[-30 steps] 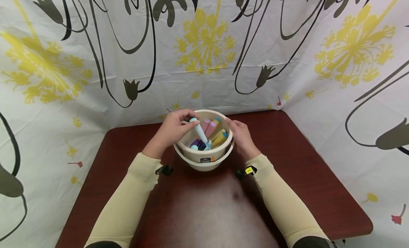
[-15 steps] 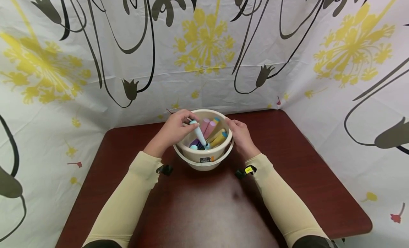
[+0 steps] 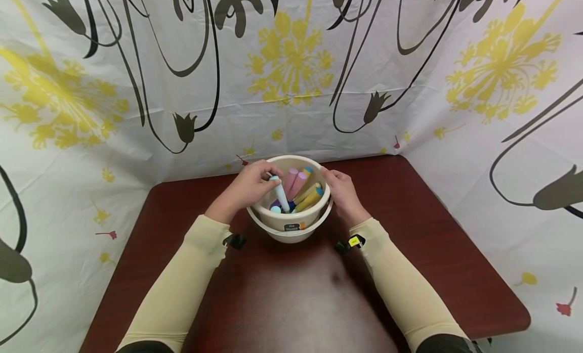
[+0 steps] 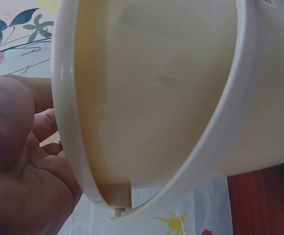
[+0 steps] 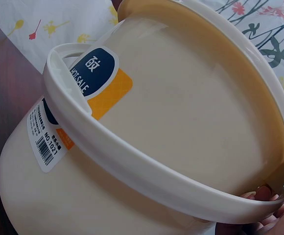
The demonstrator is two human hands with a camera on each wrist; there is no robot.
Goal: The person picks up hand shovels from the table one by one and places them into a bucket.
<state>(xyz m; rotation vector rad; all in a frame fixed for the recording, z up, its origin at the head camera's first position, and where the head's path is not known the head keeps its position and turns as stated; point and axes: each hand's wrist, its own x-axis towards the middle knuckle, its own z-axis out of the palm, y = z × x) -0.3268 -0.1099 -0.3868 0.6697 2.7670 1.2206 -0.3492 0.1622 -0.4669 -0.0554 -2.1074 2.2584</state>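
Note:
A cream plastic bucket (image 3: 268, 221) stands at the far side of the table, its white carrying handle (image 3: 291, 237) folded down round the front. My left hand (image 3: 252, 185) reaches over the bucket's left rim and pinches the top of a pale blue stick-shaped piece (image 3: 281, 195), whose lower end is down among the contents. In the left wrist view the left hand (image 4: 29, 156) shows beside the rim, and the stick is hidden. My right hand (image 3: 343, 193) grips the bucket's right rim; in the right wrist view its fingertips (image 5: 264, 192) show by the handle joint.
Inside the bucket lie pink cylinders (image 3: 296, 183), yellow pieces with blue ends (image 3: 311, 197) and a purple one. A label (image 5: 100, 78) is stuck on the bucket's front. The dark red table (image 3: 291, 297) is bordered at the back and sides by a patterned white cloth (image 3: 296, 130).
The pale blue stick has moved lower in the bucket and stands more upright, its lower end shifted left. My left hand has come down slightly with it. The right hand has stayed at the rim.

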